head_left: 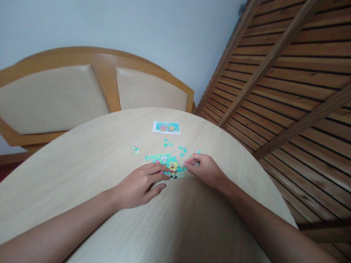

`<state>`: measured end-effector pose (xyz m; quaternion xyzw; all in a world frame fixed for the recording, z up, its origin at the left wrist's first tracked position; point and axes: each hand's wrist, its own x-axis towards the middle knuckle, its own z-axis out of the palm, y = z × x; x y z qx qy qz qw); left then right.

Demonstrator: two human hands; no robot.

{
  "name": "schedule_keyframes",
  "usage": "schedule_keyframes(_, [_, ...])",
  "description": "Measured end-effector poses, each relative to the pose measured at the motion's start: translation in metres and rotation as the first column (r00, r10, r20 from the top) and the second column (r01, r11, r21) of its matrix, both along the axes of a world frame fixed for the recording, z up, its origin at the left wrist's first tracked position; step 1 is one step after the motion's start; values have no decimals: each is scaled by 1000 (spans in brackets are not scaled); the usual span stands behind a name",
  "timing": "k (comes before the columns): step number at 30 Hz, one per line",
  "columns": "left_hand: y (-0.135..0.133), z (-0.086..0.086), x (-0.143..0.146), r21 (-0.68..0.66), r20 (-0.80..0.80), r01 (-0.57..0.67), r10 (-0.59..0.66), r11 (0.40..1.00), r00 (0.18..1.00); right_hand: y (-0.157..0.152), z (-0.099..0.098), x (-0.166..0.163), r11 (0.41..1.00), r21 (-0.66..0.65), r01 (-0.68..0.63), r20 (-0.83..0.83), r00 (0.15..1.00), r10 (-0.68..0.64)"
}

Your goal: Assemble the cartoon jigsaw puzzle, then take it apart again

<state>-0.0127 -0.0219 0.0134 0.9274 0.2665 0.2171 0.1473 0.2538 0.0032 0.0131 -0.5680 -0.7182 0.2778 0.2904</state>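
A partly joined teal cartoon jigsaw puzzle (pixel 168 165) lies on the round pale wooden table (pixel 82 160). My left hand (pixel 139 184) rests flat on the table with its fingers stretched out, the fingertips on the puzzle's left lower part. My right hand (pixel 204 168) is curled at the puzzle's right edge, thumb and forefinger pinched together on what looks like a small puzzle piece. Several loose teal pieces (pixel 182 149) lie just beyond the puzzle. One separate piece (pixel 135 149) lies to the left.
A small printed reference picture (pixel 166 127) lies farther back on the table. Behind the table stands a wooden bench with beige padded backs (pixel 55 96). A slatted wooden wall or floor (pixel 287 91) fills the right side. The table edge curves away on the right.
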Motion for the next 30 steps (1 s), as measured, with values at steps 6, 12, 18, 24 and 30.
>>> schedule_keyframes(6, [1, -2, 0, -3, -5, 2, -2, 1000, 1000, -3, 3, -2, 1000, 12, 15, 96, 995, -16])
schedule_keyframes(12, [0, 0, 0, 2, -22, 1, -1, 1000, 1000, -5, 11, -6, 999, 39, 19, 191, 981, -26])
schedule_keyframes(18, [0, -2, -2, 18, -24, -3, 3, 1000, 1000, -3, 9, -4, 994, 102, -25, 218, 976, 3])
schedule_keyframes(24, [0, -3, -2, 12, -45, 8, -7, 1000, 999, 15, 14, 33, 948, 243, 207, 11, 976, -216])
schedule_keyframes(30, [0, -1, -1, 17, -35, 12, -11, 1000, 999, 31, 8, 67, 933, 218, 285, 50, 952, -303])
